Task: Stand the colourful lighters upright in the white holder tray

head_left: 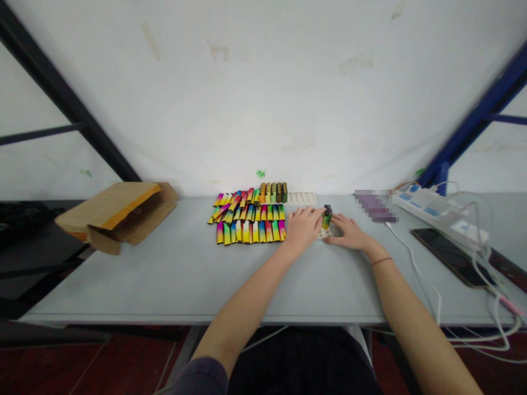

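Observation:
Over the right part of the table, my left hand (303, 226) has its fingers bent against a green-and-yellow lighter (326, 218) with a dark top. This lighter stands upright on a small white holder (324, 233), partly covered by my hands. From the other side my right hand (349, 232) curves round the holder, thumb at its front edge and fingers behind. To the left of my left hand lie rows of shiny multicoloured lighter bodies (251, 232). Behind them, several more stand upright with gold-ringed tops (273, 192).
A white tray with a grid of holes (302, 198) lies near the wall. On the left rests an opened brown cardboard box (123, 211). To the right are a pixelated purple item (376, 206), a dark phone (450, 257), a white power strip (442, 216) and loose white cables.

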`<state>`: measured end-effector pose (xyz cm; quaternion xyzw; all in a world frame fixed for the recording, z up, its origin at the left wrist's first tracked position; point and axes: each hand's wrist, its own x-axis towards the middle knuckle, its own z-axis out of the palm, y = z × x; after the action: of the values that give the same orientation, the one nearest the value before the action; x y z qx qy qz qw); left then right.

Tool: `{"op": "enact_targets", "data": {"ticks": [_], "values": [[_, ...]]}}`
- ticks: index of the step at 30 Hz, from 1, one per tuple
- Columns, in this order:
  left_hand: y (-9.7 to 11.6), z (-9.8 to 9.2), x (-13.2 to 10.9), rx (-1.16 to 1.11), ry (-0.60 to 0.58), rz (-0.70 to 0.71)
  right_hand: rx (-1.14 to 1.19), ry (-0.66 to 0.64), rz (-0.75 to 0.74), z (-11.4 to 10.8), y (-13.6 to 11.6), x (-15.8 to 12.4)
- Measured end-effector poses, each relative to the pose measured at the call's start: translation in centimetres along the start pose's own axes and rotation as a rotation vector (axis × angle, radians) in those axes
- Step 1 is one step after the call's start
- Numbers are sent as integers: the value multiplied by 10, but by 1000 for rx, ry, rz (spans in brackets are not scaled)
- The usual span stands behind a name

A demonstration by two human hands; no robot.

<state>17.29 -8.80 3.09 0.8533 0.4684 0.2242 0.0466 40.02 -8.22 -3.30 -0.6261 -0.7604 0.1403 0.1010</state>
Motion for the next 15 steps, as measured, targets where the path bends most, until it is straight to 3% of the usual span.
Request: {"op": "enact_targets", "data": {"ticks": [3,6,8,15], "values": [[-23,-29,-4,78,13,-205,-8,-1,-2,1,0,1],[-49,-49,-7,127,-118,-394,-7,3,-11,1,1,2],[-59,-53,-8,132,-230,-448,-4,2,-10,1,1,1],[-47,-51,-9,191,-380,-478,2,-26,16,-3,-2,0]]}}
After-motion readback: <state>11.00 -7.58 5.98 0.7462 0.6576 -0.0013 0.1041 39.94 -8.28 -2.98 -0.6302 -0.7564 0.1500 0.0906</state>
